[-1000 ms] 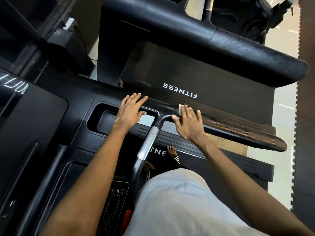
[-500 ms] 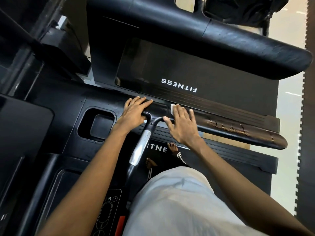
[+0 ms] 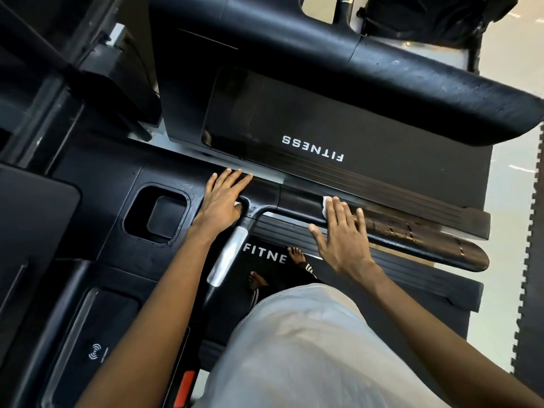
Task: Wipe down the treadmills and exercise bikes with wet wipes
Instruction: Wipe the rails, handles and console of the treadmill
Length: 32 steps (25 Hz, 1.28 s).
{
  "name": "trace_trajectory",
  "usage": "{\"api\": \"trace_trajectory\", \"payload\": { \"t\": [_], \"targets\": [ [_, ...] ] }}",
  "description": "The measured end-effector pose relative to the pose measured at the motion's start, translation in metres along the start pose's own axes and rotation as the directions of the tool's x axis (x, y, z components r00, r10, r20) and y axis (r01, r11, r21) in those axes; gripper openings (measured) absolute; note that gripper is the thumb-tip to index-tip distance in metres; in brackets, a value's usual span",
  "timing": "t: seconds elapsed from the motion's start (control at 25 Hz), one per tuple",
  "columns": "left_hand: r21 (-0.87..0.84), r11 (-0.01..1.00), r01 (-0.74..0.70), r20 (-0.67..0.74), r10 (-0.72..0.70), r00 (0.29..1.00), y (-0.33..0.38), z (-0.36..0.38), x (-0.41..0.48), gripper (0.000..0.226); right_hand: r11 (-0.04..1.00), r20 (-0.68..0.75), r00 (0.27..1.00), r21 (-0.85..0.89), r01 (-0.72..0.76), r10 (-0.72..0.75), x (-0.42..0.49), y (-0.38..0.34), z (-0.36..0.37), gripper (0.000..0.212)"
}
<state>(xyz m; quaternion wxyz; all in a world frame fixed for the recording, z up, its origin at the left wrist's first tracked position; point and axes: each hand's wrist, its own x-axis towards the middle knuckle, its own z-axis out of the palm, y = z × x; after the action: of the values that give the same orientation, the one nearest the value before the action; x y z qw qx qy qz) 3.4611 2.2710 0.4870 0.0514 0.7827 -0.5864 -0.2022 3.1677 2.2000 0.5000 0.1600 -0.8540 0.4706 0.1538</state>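
Entry 1. Right hand [image 3: 343, 234]: spread flat with the fingers straight and the palm down on the black handrail [image 3: 435, 245] of the treadmill [image 3: 97, 178]. It presses a white wet wipe [image 3: 326, 205] onto the rail. Only a crumpled corner of the wipe shows past the index fingertip; the rest lies under the fingers.

Entry 2. Left hand [image 3: 223, 198]: released, with straight fingers close together. It rests flat on the console's front edge, just left of where the rail's stem joins, and grasps nothing.

Entry 3. Handrail: brown worn scuffs just right of the right hand. A silver grip plate [image 3: 228, 254] sits on the stem between the two forearms.

Entry 4. Recessed pocket [image 3: 156, 213]: a rounded rectangular well in the console, just left of the left hand, with its dark floor showing.

Entry 5. Writing:
- "FITNESS" lettering [image 3: 312, 148]: white capitals, upside down to the camera, on the black panel beyond the rail.
- "FITNE" lettering [image 3: 265, 253]: white, cut off at a bare foot [image 3: 295, 254], on the surface below the rail.
- Wireless-wave symbol [image 3: 94, 351]: on the lower left panel.
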Motion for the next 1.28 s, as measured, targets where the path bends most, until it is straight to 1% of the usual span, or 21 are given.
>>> {"api": "trace_trajectory", "payload": {
  "t": [0.08,0.12,0.2,0.28,0.32,0.4,0.44,0.52,0.6,0.68,0.72,0.8,0.88,0.92,0.96,1.0,1.08,1.16,1.2,1.28],
  "targets": [
    [-0.102,0.993,0.067,-0.05,-0.072,0.996,0.007,0.001,-0.013,0.077,1.0,0.033,0.999,0.005,0.029,-0.029,0.001,0.004,0.0,0.086],
    [-0.158,0.98,0.118,-0.078,-0.131,0.988,0.012,0.003,-0.023,0.071,0.998,0.048,0.997,0.023,0.061,-0.062,0.005,-0.001,0.001,0.086],
    [-0.251,0.942,0.222,-0.108,-0.256,0.961,0.028,0.008,-0.046,0.059,0.986,0.051,0.985,0.048,0.16,-0.162,0.014,-0.013,0.001,0.083],
    [-0.325,0.905,0.273,-0.11,-0.323,0.94,0.045,0.014,-0.064,0.054,0.957,0.045,0.956,0.035,0.288,-0.289,0.019,-0.014,0.001,0.08],
    [-0.362,0.885,0.294,-0.088,-0.347,0.934,0.051,0.016,-0.071,0.054,0.938,0.043,0.937,0.021,0.346,-0.346,0.02,-0.01,0.0,0.078],
    [-0.404,0.829,0.387,-0.004,-0.424,0.906,0.059,0.018,-0.081,0.055,0.893,0.055,0.892,-0.013,0.45,-0.449,0.023,0.008,-0.004,0.073],
    [-0.391,0.807,0.442,0.04,-0.465,0.884,0.06,0.019,-0.083,0.057,0.87,0.061,0.87,-0.034,0.492,-0.489,0.025,0.019,-0.007,0.071],
    [-0.309,0.812,0.496,0.072,-0.5,0.863,0.063,0.021,-0.086,0.06,0.847,0.08,0.848,-0.051,0.529,-0.524,0.029,0.029,-0.011,0.07],
    [-0.261,0.835,0.485,0.062,-0.487,0.871,0.065,0.022,-0.085,0.059,0.858,0.098,0.853,0.025,0.513,-0.513,0.037,0.017,-0.012,0.071],
    [-0.254,0.841,0.478,0.056,-0.481,0.875,0.065,0.021,-0.081,0.06,0.873,0.084,0.872,0.121,0.472,-0.483,0.045,-0.006,-0.01,0.072],
    [-0.251,0.836,0.488,0.055,-0.491,0.87,0.065,0.02,-0.08,0.06,0.881,0.078,0.881,0.128,0.456,-0.467,0.046,-0.012,-0.01,0.072],
    [-0.239,0.836,0.494,0.047,-0.498,0.866,0.067,0.019,-0.081,0.059,0.909,0.061,0.907,0.059,0.413,-0.416,0.037,-0.002,-0.009,0.075],
    [-0.241,0.852,0.464,-0.018,-0.482,0.876,0.071,0.019,-0.084,0.057,0.952,0.078,0.949,0.019,0.306,-0.306,0.023,0.023,-0.009,0.08],
    [-0.247,0.861,0.445,-0.078,-0.476,0.876,0.074,0.02,-0.084,0.055,0.97,0.095,0.965,0.025,0.244,-0.245,0.02,0.03,-0.011,0.082],
    [-0.248,0.877,0.412,-0.147,-0.454,0.879,0.077,0.022,-0.083,0.055,0.979,0.105,0.974,0.053,0.198,-0.202,0.019,0.028,-0.013,0.082],
    [-0.224,0.9,0.374,-0.204,-0.419,0.885,0.079,0.025,-0.08,0.057,0.979,0.103,0.976,0.097,0.182,-0.192,0.021,0.017,-0.014,0.083],
    [-0.114,0.952,0.283,-0.254,-0.303,0.918,0.083,0.033,-0.069,0.064,0.965,0.083,0.975,0.181,0.189,-0.206,0.029,-0.013,-0.012,0.082],
    [-0.02,0.98,0.2,-0.208,-0.2,0.957,0.088,0.039,-0.056,0.07,0.966,0.072,0.976,0.175,0.192,-0.207,0.033,-0.021,-0.011,0.08],
    [0.005,0.985,0.173,-0.181,-0.169,0.969,0.09,0.042,-0.049,0.071,0.973,0.061,0.979,0.139,0.184,-0.194,0.03,-0.012,-0.01,0.079],
    [0.038,0.989,0.145,-0.16,-0.137,0.977,0.088,0.045,-0.038,0.071,0.989,0.034,0.992,0.084,0.118,-0.122,0.017,0.023,-0.005,0.081]
  ]
}}
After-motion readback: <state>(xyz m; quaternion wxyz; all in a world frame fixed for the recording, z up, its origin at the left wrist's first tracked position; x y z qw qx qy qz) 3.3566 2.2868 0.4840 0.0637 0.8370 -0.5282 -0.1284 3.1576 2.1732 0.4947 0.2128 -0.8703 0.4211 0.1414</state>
